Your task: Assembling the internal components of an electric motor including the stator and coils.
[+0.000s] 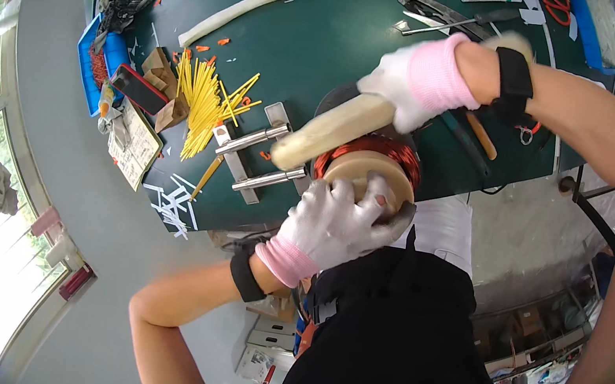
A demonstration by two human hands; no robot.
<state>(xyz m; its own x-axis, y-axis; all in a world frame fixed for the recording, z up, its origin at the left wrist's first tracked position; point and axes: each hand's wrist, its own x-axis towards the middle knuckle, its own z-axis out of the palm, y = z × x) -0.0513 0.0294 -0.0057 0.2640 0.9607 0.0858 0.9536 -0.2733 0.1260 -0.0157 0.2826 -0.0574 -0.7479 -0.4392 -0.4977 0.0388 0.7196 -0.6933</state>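
My gloved right hand (410, 88) is closed round one end of a thick pale stick (332, 134). The stick slants down to the left, its far end over a metal fixture with two bright rods (266, 178). Below it is a ring of red-brown copper wire (387, 151) round a tan round block (363, 166). My gloved left hand (343, 217) presses on the near side of this block with its fingers curled over it. The glove hides part of the block. A dark round edge shows behind the coil, partly under the stick.
Yellow thin sticks (204, 109) lie in a heap left on the green table (305, 49), near a phone (140, 90) and a blue tray (113, 56). A long pale bar (243, 9) lies farther back. Scissors (442, 12), a screwdriver (472, 19) and a blue bin (598, 33) are far right.
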